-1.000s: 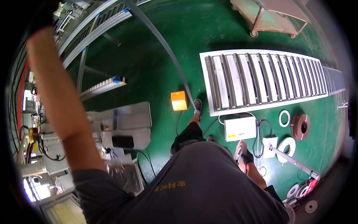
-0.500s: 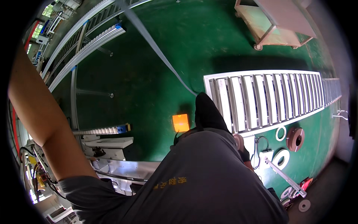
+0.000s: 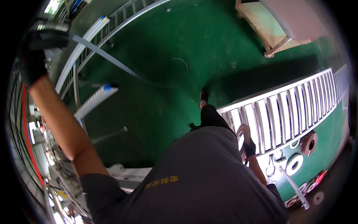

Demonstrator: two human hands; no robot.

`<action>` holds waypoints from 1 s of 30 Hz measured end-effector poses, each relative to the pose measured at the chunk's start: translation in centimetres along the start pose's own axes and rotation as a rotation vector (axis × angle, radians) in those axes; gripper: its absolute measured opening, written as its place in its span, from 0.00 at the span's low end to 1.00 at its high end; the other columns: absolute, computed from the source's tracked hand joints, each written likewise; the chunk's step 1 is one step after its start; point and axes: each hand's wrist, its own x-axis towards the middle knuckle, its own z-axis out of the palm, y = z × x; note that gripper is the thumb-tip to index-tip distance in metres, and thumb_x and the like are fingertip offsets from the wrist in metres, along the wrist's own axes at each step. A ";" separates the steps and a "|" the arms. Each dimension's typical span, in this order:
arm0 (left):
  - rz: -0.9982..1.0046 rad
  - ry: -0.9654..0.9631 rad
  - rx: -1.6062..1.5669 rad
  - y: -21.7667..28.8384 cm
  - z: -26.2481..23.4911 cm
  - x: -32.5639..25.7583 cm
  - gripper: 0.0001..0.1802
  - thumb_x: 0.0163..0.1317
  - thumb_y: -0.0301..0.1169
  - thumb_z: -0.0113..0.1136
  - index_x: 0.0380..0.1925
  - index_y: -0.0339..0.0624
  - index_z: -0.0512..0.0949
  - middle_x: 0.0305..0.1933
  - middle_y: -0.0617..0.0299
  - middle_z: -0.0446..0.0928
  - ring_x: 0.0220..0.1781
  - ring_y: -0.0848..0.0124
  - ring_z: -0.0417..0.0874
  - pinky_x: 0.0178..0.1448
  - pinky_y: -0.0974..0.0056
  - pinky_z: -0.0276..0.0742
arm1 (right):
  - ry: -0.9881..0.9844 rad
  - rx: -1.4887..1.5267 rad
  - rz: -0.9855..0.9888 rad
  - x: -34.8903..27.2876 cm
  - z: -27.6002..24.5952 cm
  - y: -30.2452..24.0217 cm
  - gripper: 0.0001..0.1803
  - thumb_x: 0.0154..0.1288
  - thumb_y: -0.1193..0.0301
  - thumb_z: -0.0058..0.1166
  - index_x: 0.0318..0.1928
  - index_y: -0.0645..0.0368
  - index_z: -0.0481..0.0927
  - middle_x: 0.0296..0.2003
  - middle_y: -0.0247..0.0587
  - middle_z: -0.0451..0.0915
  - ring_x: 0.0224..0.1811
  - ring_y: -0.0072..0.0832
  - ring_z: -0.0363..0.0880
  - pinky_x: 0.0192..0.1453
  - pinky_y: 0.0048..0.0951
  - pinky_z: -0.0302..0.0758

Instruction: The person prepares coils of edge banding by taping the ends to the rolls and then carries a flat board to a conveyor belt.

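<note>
My left hand (image 3: 33, 61), in a dark glove, is raised at the upper left and closed round a dark coil (image 3: 52, 38). A long grey strip (image 3: 108, 56) runs from the coil down over the green floor. Low beside my right hip, my gloved right hand (image 3: 250, 148) is closed on the edge of a brown ring-shaped roll of strip (image 3: 244, 131). My body partly hides that roll, and its fingers are only partly visible.
A roller conveyor (image 3: 283, 112) stands to the right, with white rolls (image 3: 295, 164) and a brown roll (image 3: 308, 143) beside it. A wheeled cart (image 3: 261, 22) is at the far right. Metal roller rails (image 3: 95, 100) reach in from the left.
My left hand has come into view at the upper left with the coil. The strip has swung left and down. My right hand shows more, and the orange box has gone from view.
</note>
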 end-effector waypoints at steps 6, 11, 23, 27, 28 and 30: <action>-0.453 -0.044 -0.447 -21.1 5.1 -1.8 0.13 0.65 0.32 0.64 0.49 0.42 0.81 0.47 0.58 0.82 0.47 0.64 0.83 0.55 0.60 0.81 | 0.143 0.100 -0.036 6.5 -2.4 -14.1 0.38 0.58 0.70 0.63 0.70 0.63 0.70 0.56 0.58 0.83 0.56 0.43 0.84 0.59 0.36 0.80; -0.452 -0.071 -0.156 -36.4 10.8 -5.2 0.15 0.67 0.30 0.60 0.52 0.41 0.79 0.48 0.60 0.79 0.48 0.64 0.81 0.52 0.61 0.78 | 0.265 0.263 -0.134 11.4 -9.2 -31.2 0.30 0.57 0.73 0.60 0.62 0.64 0.77 0.44 0.45 0.85 0.43 0.30 0.84 0.49 0.33 0.79; -0.842 -0.070 -0.317 -58.1 28.8 -4.9 0.29 0.59 0.19 0.61 0.62 0.38 0.68 0.47 0.61 0.78 0.42 0.69 0.79 0.43 0.63 0.79 | 0.800 0.879 -0.401 26.7 -31.7 -58.6 0.32 0.63 0.69 0.64 0.66 0.65 0.72 0.49 0.44 0.84 0.46 0.31 0.82 0.54 0.33 0.79; -0.853 -0.086 -0.248 -58.7 36.5 0.2 0.28 0.57 0.17 0.62 0.59 0.38 0.70 0.47 0.60 0.78 0.42 0.68 0.79 0.43 0.63 0.80 | 0.757 1.218 -0.609 32.6 -40.4 -67.0 0.24 0.67 0.72 0.55 0.62 0.66 0.73 0.49 0.52 0.84 0.48 0.41 0.84 0.56 0.38 0.80; -0.848 -0.101 -0.221 -59.4 37.9 1.1 0.27 0.57 0.17 0.63 0.58 0.38 0.70 0.47 0.60 0.78 0.43 0.68 0.80 0.43 0.63 0.80 | 0.730 1.344 -0.668 35.2 -42.5 -68.2 0.24 0.67 0.70 0.55 0.62 0.66 0.74 0.49 0.52 0.84 0.49 0.42 0.83 0.58 0.39 0.79; -0.780 -0.155 -0.243 -58.7 42.1 3.3 0.27 0.56 0.17 0.63 0.57 0.38 0.71 0.47 0.60 0.78 0.42 0.68 0.80 0.43 0.62 0.81 | 0.755 1.472 -0.743 40.6 -46.5 -69.7 0.25 0.69 0.64 0.53 0.62 0.65 0.73 0.52 0.53 0.82 0.53 0.42 0.82 0.63 0.41 0.77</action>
